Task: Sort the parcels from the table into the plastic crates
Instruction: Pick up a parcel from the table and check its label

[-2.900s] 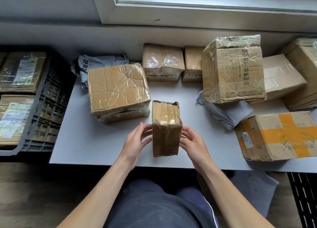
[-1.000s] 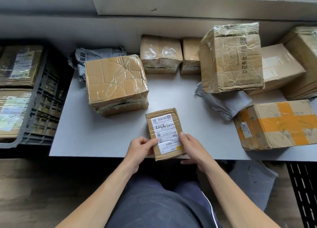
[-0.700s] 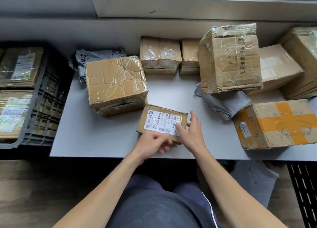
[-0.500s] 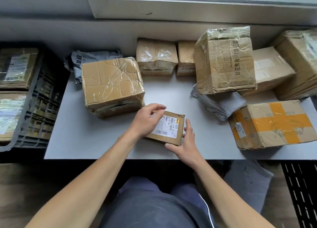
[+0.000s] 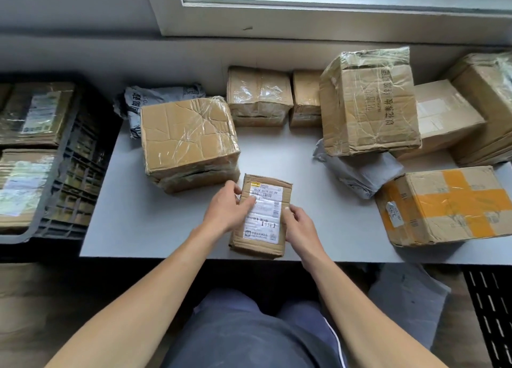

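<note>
A small brown parcel [image 5: 267, 201] with a white shipping label facing up lies near the front edge of the grey table [image 5: 144, 223]. My left hand [image 5: 225, 209] grips its left side, thumb over the label. My right hand [image 5: 300, 227] holds its right edge, fingers curled around it. A dark plastic crate [image 5: 74, 173] stands left of the table with two labelled parcels [image 5: 22, 184] inside.
A large taped box [image 5: 188, 143] sits just behind my left hand. Several more boxes and grey mailer bags [image 5: 357, 171] crowd the back and right, including one with orange tape [image 5: 448, 204]. A second black crate [image 5: 490, 312] shows at lower right.
The small parcel was turned from standing to lying label-up, then rotated on the table. It now lies lengthwise toward me with both hands on its sides.
</note>
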Demonstrator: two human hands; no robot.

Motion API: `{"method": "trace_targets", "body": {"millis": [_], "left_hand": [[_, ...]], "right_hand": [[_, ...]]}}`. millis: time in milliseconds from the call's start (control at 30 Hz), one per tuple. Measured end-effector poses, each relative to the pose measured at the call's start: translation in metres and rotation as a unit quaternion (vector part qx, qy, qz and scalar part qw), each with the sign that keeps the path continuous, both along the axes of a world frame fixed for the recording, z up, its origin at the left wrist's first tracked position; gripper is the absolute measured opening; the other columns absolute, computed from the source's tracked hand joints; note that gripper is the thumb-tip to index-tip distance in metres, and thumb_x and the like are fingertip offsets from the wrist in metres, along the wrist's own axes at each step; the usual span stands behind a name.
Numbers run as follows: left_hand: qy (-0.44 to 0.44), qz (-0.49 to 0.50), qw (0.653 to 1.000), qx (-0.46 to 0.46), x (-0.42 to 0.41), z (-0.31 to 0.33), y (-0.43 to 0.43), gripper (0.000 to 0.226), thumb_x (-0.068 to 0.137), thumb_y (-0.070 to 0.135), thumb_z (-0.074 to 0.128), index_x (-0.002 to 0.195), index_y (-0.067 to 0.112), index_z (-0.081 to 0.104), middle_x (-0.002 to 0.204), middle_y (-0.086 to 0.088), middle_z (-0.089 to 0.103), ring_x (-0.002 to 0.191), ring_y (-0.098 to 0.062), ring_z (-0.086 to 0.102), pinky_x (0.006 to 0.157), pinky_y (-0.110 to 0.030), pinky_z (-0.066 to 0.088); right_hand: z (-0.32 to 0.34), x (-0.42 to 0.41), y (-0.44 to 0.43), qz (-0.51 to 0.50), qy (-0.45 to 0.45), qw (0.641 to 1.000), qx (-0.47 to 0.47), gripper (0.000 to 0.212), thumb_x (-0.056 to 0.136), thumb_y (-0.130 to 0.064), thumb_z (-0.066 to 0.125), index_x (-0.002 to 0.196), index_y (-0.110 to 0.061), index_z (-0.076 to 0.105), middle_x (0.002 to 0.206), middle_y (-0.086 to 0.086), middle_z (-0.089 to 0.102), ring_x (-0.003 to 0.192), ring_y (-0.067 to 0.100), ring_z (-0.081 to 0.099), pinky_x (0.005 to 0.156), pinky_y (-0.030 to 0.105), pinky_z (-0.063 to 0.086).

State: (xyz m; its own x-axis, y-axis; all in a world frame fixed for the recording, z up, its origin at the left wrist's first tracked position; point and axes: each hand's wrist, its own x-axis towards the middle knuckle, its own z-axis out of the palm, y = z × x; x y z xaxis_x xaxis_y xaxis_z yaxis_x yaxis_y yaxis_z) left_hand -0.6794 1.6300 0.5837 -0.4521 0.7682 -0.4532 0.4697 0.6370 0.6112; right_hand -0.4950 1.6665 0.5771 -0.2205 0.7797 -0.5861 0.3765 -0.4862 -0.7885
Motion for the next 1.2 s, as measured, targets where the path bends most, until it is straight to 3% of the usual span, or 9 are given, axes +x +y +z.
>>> {"method": "trace_targets", "body": {"millis": [67,233,367,533,633,767,933,1067,1200], "left_hand": [[-0.022,0.039,0.999,-0.003,-0.004,-0.005,-0.006,0.035,0.096,0.046,0.067,0.105,0.014,0.055,0.09,0.004,0.061,0.094,-0.023,0.061,0.082,-0.038,0.047],[-0.079,0.123,0.989,0.018,-0.007,-0.022,-0.019,0.034,0.091,0.048,0.073,0.09,0.015,0.066,0.084,0.003,0.068,0.085,-0.022,0.065,0.084,-0.041,0.055],[-0.128,0.162,0.978,0.04,-0.001,-0.027,-0.024,0.03,0.094,0.046,0.072,0.092,0.016,0.067,0.09,0.001,0.073,0.086,-0.02,0.068,0.084,-0.04,0.055],[-0.142,0.188,0.97,0.054,0.012,-0.027,-0.025,0.029,0.102,0.043,0.063,0.104,0.014,0.067,0.098,0.005,0.072,0.094,-0.014,0.068,0.075,-0.028,0.05],[-0.143,0.203,0.966,0.076,0.02,-0.03,-0.028,0.029,0.104,0.041,0.059,0.11,0.014,0.068,0.101,0.006,0.073,0.096,-0.011,0.068,0.075,-0.027,0.049],[-0.135,0.18,0.971,0.085,0.019,-0.032,-0.029,0.028,0.105,0.041,0.057,0.108,0.015,0.068,0.1,0.006,0.074,0.094,-0.012,0.069,0.078,-0.03,0.052],[-0.139,0.156,0.973,0.096,0.014,-0.034,-0.031,0.026,0.106,0.039,0.056,0.103,0.015,0.068,0.096,0.004,0.075,0.09,-0.014,0.07,0.079,-0.035,0.055],[-0.137,0.153,0.973,0.105,0.015,-0.034,-0.032,0.024,0.106,0.037,0.056,0.103,0.016,0.069,0.094,0.005,0.075,0.088,-0.01,0.069,0.074,-0.028,0.052],[-0.143,0.148,0.973,0.108,0.015,-0.033,-0.032,0.022,0.106,0.036,0.056,0.101,0.017,0.068,0.093,0.006,0.074,0.085,-0.008,0.068,0.07,-0.022,0.049]], "right_hand": [[0.002,-0.003,-0.002,0.05,-0.016,0.998,0.036,0.022,0.106,-0.019,0.053,0.127,-0.023,0.06,0.113,-0.006,0.07,0.102,0.009,0.068,0.091,0.029,0.057],[-0.006,-0.007,-0.003,0.1,-0.057,0.99,0.081,0.033,0.105,-0.023,0.053,0.138,-0.021,0.06,0.127,0.0,0.066,0.11,0.014,0.066,0.103,0.044,0.054],[-0.005,-0.007,-0.001,0.113,-0.067,0.987,0.092,0.034,0.106,-0.023,0.051,0.138,-0.023,0.061,0.129,-0.001,0.061,0.112,0.013,0.062,0.105,0.041,0.051],[0.002,-0.006,0.001,0.107,-0.048,0.989,0.095,0.034,0.109,-0.016,0.046,0.138,-0.024,0.06,0.121,-0.006,0.058,0.11,0.007,0.056,0.093,0.017,0.041],[0.0,-0.005,-0.001,0.103,-0.027,0.99,0.088,0.03,0.109,-0.012,0.043,0.127,-0.031,0.057,0.109,-0.023,0.06,0.104,-0.006,0.06,0.078,0.0,0.039],[-0.011,-0.005,-0.005,0.103,-0.027,0.99,0.093,0.032,0.11,-0.018,0.041,0.128,-0.04,0.055,0.123,-0.015,0.066,0.112,-0.008,0.06,0.095,0.013,0.045],[-0.016,-0.004,-0.005,0.12,-0.027,0.987,0.099,0.035,0.111,-0.018,0.039,0.132,-0.041,0.056,0.125,-0.015,0.067,0.114,-0.006,0.061,0.095,0.015,0.045],[-0.022,-0.003,-0.006,0.122,-0.024,0.986,0.108,0.038,0.11,-0.02,0.039,0.139,-0.036,0.058,0.13,-0.012,0.067,0.121,0.003,0.061,0.104,0.024,0.045],[-0.022,-0.003,-0.005,0.124,-0.022,0.985,0.116,0.041,0.11,-0.015,0.04,0.133,-0.044,0.057,0.127,-0.015,0.067,0.119,-0.001,0.06,0.101,0.019,0.043]]}}
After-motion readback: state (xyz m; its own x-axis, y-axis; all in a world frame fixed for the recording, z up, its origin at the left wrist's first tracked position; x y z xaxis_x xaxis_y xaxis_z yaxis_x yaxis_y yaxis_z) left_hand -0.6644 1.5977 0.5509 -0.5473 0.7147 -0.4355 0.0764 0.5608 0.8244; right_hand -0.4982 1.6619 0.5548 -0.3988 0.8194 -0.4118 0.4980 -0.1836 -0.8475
